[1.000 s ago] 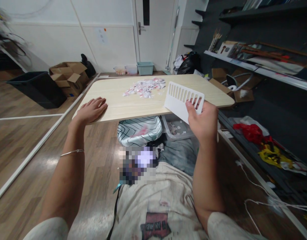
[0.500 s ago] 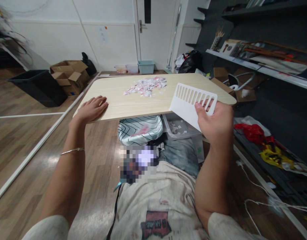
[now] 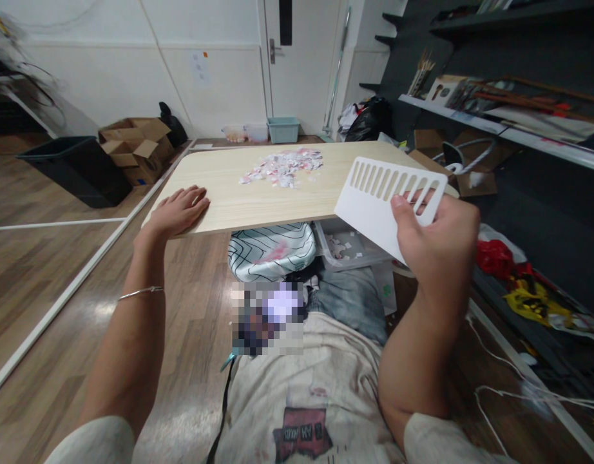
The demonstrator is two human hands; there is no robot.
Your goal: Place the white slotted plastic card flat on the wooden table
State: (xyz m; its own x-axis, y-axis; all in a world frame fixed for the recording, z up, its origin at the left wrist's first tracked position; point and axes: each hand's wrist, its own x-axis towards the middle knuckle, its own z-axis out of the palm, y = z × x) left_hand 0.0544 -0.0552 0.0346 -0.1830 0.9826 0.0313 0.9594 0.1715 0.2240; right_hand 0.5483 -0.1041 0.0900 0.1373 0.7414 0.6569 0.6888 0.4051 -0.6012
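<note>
My right hand [image 3: 435, 241] grips a flat white plastic panel with a row of slots [image 3: 374, 200], held tilted in the air off the near right corner of a low light-wood table [image 3: 239, 193]. My left hand [image 3: 178, 211] lies flat with fingers spread on the table's near left edge. A pile of small pink and white paper pieces [image 3: 282, 167] sits toward the far middle of the tabletop, apart from both hands.
Under the table lie a patterned cushion [image 3: 270, 248] and a clear plastic bin [image 3: 348, 248] with small pieces. Cardboard boxes [image 3: 133, 148] and a black bin [image 3: 75, 167] stand at the left. Cluttered shelves [image 3: 509, 125] and floor cables [image 3: 509, 380] fill the right side.
My right hand has carried the slotted panel to the right and nearer to me. My left hand has stayed on the table edge.
</note>
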